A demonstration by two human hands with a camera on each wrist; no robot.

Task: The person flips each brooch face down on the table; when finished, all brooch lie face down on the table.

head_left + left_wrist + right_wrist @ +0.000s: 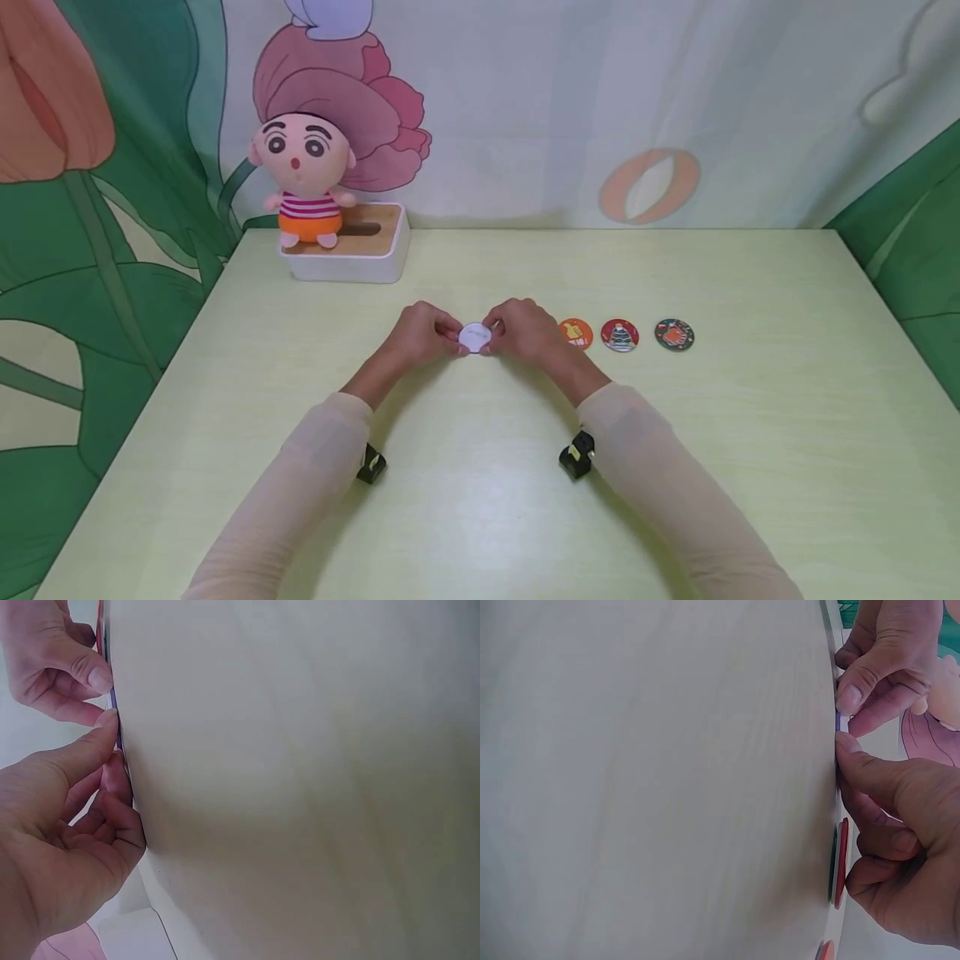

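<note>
A small round white disc (475, 337) with a thin purple edge lies flat, right at the tabletop, between both hands. My left hand (426, 335) pinches its left side between thumb and fingers. On the opposite side, my right hand (527, 332) pinches it the same way. In the left wrist view the disc's edge (115, 705) shows nearly side-on between the two thumbs. To the right of my right hand lie an orange disc (576, 333), partly covered by that hand, a red disc (620, 335) with a tree picture and a dark green disc (674, 334).
Toward the back left of the pale table (480, 500) stands a white box (345, 268) with a slotted wooden top. A plush doll (307, 179) in a striped shirt sits on it. A printed curtain (510, 108) hangs behind the table.
</note>
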